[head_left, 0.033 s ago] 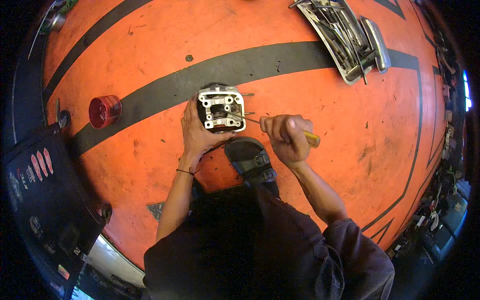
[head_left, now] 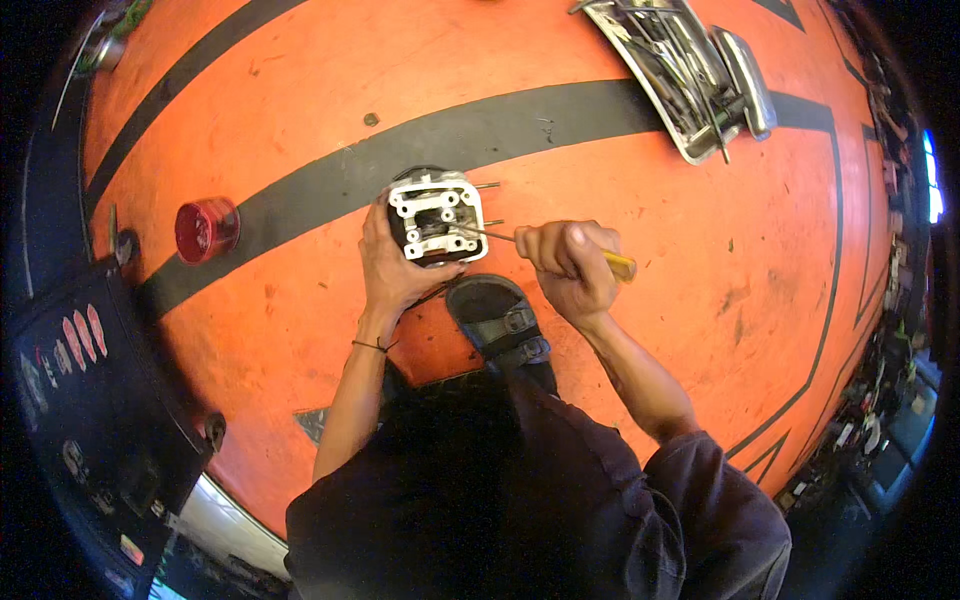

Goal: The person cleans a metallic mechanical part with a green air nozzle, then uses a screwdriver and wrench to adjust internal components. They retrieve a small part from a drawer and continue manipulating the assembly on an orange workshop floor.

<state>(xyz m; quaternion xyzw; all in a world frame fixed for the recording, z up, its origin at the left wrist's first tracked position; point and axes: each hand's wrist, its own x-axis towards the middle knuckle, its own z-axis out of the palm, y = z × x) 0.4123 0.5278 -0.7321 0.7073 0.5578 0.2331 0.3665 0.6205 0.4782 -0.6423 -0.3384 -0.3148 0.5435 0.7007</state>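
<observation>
An engine cylinder head (head_left: 440, 228) rests low in front of me, its pale metal rim facing up and its inside partly dark. My left hand (head_left: 388, 268) is wrapped round its left and near sides, thumb along the near edge. In my right hand (head_left: 572, 265) is a screwdriver (head_left: 623, 267) with a yellow handle, the fist closed round it. Its thin shaft points left over the right rim into the cylinder head. What the tip touches is too small to make out. Two thin metal studs stick out from the cylinder head's right side.
A sandal (head_left: 495, 315) on my foot is just below the cylinder head. On the orange floor (head_left: 300, 140) a red tub (head_left: 207, 231) stands at left. A metal tray (head_left: 655, 95) full of tools lies at far right. A black cabinet (head_left: 90, 400) fills the left edge.
The whole view has shifted slightly. Both hands keep the same hold, and the screwdriver's shaft still reaches into the cylinder head.
</observation>
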